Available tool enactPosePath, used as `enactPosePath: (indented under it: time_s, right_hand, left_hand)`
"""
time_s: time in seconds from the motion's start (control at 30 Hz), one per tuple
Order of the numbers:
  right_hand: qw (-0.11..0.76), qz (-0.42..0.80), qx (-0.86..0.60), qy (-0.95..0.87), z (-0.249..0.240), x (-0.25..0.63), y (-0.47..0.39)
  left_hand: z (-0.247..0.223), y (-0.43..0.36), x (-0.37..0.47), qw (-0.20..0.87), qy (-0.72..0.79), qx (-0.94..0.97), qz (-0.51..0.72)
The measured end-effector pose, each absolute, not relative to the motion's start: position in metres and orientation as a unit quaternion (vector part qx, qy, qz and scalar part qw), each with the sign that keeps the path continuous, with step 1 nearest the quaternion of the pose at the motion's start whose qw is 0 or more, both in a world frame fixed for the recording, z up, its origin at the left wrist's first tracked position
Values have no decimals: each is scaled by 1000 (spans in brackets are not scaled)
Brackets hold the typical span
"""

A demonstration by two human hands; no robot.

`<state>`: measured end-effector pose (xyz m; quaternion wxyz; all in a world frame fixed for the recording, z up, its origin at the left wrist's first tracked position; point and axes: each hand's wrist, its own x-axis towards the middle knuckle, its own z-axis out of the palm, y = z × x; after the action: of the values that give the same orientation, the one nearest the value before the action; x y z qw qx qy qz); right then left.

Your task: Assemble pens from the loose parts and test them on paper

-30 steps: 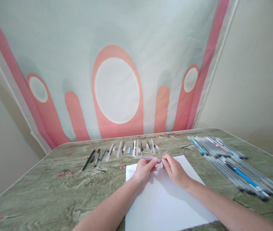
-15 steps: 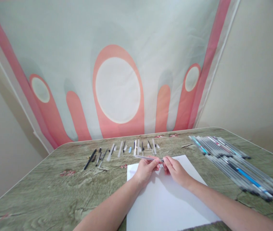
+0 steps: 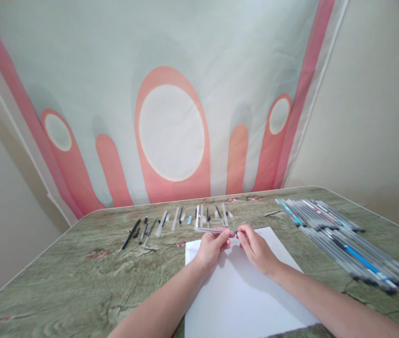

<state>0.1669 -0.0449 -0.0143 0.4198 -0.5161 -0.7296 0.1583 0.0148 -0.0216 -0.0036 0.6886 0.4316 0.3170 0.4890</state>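
Observation:
Above the far part of a white sheet of paper (image 3: 252,300), both hands are on one slim, clear pen (image 3: 208,230) held nearly level. My left hand (image 3: 213,246) is closed around its barrel, and the other end sticks out to the left. The fingers of my right hand (image 3: 253,246) pinch the dark end of the pen on the right. Fingers cover part of the barrel, so the exact grip on the tip is hard to make out.
A row of pen parts (image 3: 174,218), clear tubes, dark pieces and caps, lies beyond the paper. A thin black pen (image 3: 131,234) is at its left end. On the right lie several clear pens with dark ends (image 3: 340,253), with a blue pen (image 3: 364,260) among them.
Almost the same pose. The right hand's fingers have shifted slightly left and up around the pen's dark end; the pen stays in both hands.

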Motion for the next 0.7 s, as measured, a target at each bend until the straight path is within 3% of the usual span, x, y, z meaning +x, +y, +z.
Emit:
enactPosePath:
  time_s: [0.23, 0.7]
  right_hand:
    - [383, 80, -508, -767, -12, 167, -45]
    - [423, 105, -459, -774, -11, 168, -40]
  left_hand:
    - [-4, -21, 14, 686, 317, 439, 486]
    - [-1, -23, 14, 658, 340, 461, 489]
